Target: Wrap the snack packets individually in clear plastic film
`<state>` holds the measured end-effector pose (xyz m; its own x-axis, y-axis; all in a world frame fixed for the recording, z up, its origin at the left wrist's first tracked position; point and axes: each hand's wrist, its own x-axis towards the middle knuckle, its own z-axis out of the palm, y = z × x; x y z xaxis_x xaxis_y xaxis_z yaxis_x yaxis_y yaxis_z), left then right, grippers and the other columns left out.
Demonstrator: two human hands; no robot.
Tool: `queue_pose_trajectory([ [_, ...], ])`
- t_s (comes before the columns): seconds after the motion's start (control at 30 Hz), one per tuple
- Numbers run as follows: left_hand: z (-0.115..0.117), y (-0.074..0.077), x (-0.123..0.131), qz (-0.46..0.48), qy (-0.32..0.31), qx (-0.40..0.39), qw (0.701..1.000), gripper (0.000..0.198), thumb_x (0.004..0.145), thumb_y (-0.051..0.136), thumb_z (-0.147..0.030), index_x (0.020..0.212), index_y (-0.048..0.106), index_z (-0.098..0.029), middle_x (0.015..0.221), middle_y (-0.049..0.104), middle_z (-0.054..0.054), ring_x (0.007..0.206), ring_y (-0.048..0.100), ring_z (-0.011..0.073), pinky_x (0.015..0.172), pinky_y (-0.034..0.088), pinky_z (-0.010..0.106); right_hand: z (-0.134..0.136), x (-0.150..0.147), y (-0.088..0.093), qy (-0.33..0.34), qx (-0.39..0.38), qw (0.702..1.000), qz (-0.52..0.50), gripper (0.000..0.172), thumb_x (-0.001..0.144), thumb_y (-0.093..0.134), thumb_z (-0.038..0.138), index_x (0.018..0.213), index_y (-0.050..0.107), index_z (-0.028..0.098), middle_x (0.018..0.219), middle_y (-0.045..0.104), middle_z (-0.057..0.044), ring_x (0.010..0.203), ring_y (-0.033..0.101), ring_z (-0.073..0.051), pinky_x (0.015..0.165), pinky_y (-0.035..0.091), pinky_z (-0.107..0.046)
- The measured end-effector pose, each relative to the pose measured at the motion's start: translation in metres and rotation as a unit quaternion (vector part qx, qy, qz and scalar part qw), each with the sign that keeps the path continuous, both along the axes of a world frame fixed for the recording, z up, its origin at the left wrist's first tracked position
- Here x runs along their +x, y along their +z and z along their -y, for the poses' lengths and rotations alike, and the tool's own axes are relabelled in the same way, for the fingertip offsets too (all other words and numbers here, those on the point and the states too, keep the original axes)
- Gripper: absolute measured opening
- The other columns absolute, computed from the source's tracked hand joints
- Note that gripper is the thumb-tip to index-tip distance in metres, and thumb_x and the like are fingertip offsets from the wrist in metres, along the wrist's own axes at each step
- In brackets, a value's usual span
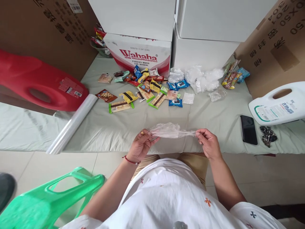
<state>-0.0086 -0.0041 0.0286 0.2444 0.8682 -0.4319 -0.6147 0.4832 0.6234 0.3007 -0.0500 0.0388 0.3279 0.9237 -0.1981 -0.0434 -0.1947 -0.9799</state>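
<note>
A clear plastic bag [166,130] is stretched sideways between my two hands, just above the front edge of the cloth-covered surface. My left hand [142,141] pinches its left end, with a ring and a red bracelet showing. Its right end is twisted thin and pinched by the fingertips of my right hand [208,141]. Beyond the bag lies a spread of small wrapped snacks [152,89] in brown, yellow, blue and green packets. To their right sits a heap of crumpled clear bags [202,78].
A roll of clear plastic [71,125] lies at left by a red jug [43,82]. Rightward are a white detergent bottle [281,103], a black phone [248,129] and keys [268,136]. A Wahaha carton [143,55] stands behind; a green stool [54,197] is below left.
</note>
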Motion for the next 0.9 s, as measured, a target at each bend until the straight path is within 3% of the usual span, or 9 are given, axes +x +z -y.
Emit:
queue_pose_trajectory([
  [0.1, 0.001, 0.0, 0.001, 0.006, -0.036, 0.016, 0.999, 0.026, 0.075, 0.088, -0.024, 0.078, 0.063, -0.018, 0.076, 0.067, -0.003, 0.078, 0.069, 0.0129, 0.086, 0.063, 0.037, 0.006, 0.004, -0.005, -0.032, -0.044, 0.996, -0.076, 0.035, 0.067, 0.09, 0.048, 0.081, 0.073, 0.021, 0.071, 0.059, 0.001, 0.061, 0.044, -0.01, 0.049, 0.033, -0.022],
  [0.2, 0.002, -0.001, 0.001, 0.009, -0.105, 0.019, 0.994, 0.029, 0.073, 0.091, -0.028, 0.08, 0.065, -0.017, 0.086, 0.071, 0.0, 0.08, 0.069, 0.0141, 0.077, 0.064, 0.033, 0.013, 0.006, -0.004, -0.043, -0.051, 0.992, -0.105, 0.035, 0.067, 0.09, 0.046, 0.081, 0.072, 0.02, 0.07, 0.056, 0.002, 0.058, 0.04, -0.008, 0.049, 0.032, -0.021],
  [0.33, -0.002, -0.004, 0.003, 0.036, -0.141, -0.024, 0.989, 0.047, 0.077, 0.082, -0.059, 0.1, 0.069, -0.02, 0.101, 0.075, 0.007, 0.093, 0.073, 0.0249, 0.065, 0.063, 0.033, 0.015, 0.002, 0.001, -0.035, -0.046, 0.993, -0.1, 0.035, 0.067, 0.089, 0.046, 0.081, 0.07, 0.021, 0.07, 0.055, 0.002, 0.057, 0.038, -0.008, 0.049, 0.032, -0.022],
  [0.43, -0.007, -0.005, 0.01, -0.002, -0.141, -0.081, 0.987, 0.06, 0.079, 0.07, -0.073, 0.096, 0.07, -0.016, 0.097, 0.075, 0.013, 0.082, 0.073, 0.0232, 0.056, 0.057, 0.028, 0.013, -0.003, 0.001, -0.017, -0.043, 0.996, -0.08, 0.036, 0.068, 0.088, 0.047, 0.082, 0.069, 0.021, 0.071, 0.056, 0.002, 0.057, 0.04, -0.009, 0.049, 0.033, -0.023],
  [0.53, -0.01, -0.002, 0.02, -0.082, -0.138, -0.092, 0.983, 0.055, 0.076, 0.078, -0.067, 0.088, 0.068, -0.014, 0.092, 0.075, 0.013, 0.069, 0.068, 0.0166, 0.051, 0.052, 0.024, 0.011, -0.006, -0.002, 0.006, -0.037, 0.998, -0.054, 0.035, 0.072, 0.086, 0.049, 0.084, 0.069, 0.022, 0.072, 0.058, 0.001, 0.059, 0.043, -0.011, 0.051, 0.036, -0.024],
  [0.73, -0.007, 0.001, 0.04, -0.166, -0.129, -0.032, 0.977, 0.045, 0.059, 0.095, -0.039, 0.083, 0.065, -0.016, 0.081, 0.073, 0.004, 0.061, 0.061, 0.0108, 0.047, 0.042, 0.02, 0.018, -0.007, -0.009, 0.041, -0.023, 0.999, 0.005, 0.03, 0.082, 0.079, 0.05, 0.088, 0.069, 0.022, 0.073, 0.058, 0.002, 0.062, 0.044, -0.011, 0.055, 0.038, -0.025],
  [0.83, -0.008, -0.004, 0.044, -0.192, -0.104, -0.019, 0.976, 0.039, 0.054, 0.094, -0.03, 0.075, 0.066, -0.015, 0.065, 0.065, -0.001, 0.053, 0.054, 0.0083, 0.047, 0.036, 0.021, 0.024, 0.002, -0.007, 0.139, -0.033, 0.985, 0.101, 0.025, 0.09, 0.071, 0.047, 0.09, 0.07, 0.022, 0.074, 0.06, 0.001, 0.066, 0.051, -0.013, 0.062, 0.043, -0.027],
  [0.9, -0.008, -0.007, 0.044, -0.205, -0.101, -0.011, 0.974, 0.034, 0.054, 0.092, -0.029, 0.072, 0.068, -0.014, 0.06, 0.063, -0.002, 0.053, 0.052, 0.0086, 0.048, 0.035, 0.022, 0.025, 0.015, -0.001, 0.246, -0.049, 0.956, 0.151, 0.02, 0.092, 0.068, 0.042, 0.096, 0.072, 0.023, 0.081, 0.066, -0.001, 0.074, 0.059, -0.016, 0.069, 0.049, -0.029],
])
